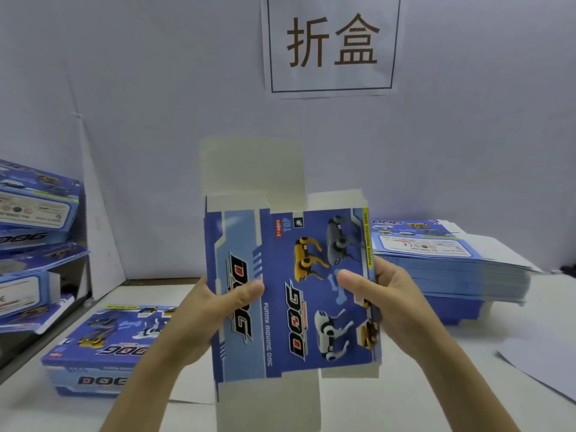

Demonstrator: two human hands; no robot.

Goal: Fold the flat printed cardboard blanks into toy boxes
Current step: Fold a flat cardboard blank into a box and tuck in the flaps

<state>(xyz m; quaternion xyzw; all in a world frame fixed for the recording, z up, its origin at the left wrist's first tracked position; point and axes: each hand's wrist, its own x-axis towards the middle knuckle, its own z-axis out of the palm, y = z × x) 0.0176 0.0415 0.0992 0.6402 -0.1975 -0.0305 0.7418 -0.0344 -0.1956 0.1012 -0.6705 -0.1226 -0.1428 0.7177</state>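
Note:
I hold a blue printed cardboard blank (290, 294) upright in front of me, above the table. It shows toy dogs and the word DOG, and its plain flaps stick out at top and bottom. My left hand (215, 310) grips its left edge, thumb on the printed face. My right hand (383, 297) grips the right edge, thumb across the front. The blank is partly opened along a crease between its narrow side panel and its wide front panel.
A tall stack of flat blanks (448, 260) lies on the table at the right. A folded box (103, 347) sits at the lower left. More folded boxes (34, 226) are piled at the far left. A paper sign (332, 42) hangs on the wall behind.

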